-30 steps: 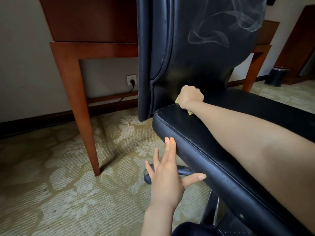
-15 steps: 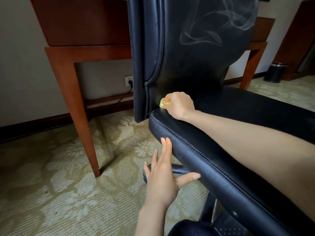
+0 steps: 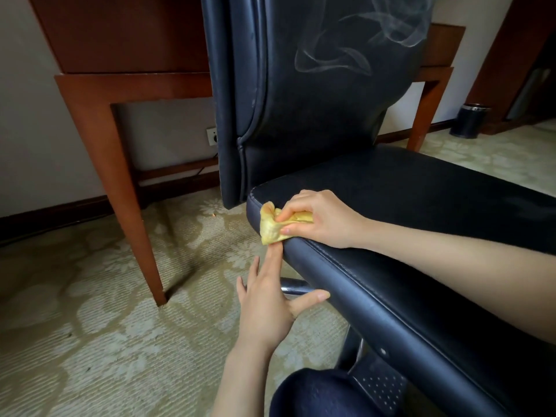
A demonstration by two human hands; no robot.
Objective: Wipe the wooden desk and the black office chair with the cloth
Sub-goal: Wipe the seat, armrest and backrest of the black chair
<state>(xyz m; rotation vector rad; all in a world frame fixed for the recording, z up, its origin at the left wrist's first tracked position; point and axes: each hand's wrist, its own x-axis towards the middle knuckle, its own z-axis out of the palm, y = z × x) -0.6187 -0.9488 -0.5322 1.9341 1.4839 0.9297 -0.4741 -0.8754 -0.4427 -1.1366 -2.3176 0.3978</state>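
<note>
The black office chair [image 3: 406, 188] fills the middle and right, its backrest streaked with pale wipe marks. My right hand [image 3: 322, 219] grips a crumpled yellow cloth [image 3: 272, 225] and presses it on the seat's rear left corner. My left hand [image 3: 267, 305] lies flat and open against the seat's left side edge, fingers straight, fingertips just under the cloth. The wooden desk [image 3: 99, 85] stands behind the chair, one leg on the carpet at the left.
Patterned beige carpet [image 3: 90, 326] covers the floor. A wall socket [image 3: 212, 136] with a plugged cable sits under the desk. A black bin [image 3: 469, 120] stands at the far right by dark wooden furniture. My knee [image 3: 319, 395] is at the bottom.
My right hand has drawn the cloth from the base of the backrest leftward and toward me to the seat's corner edge. My left hand has stayed on the seat's side.
</note>
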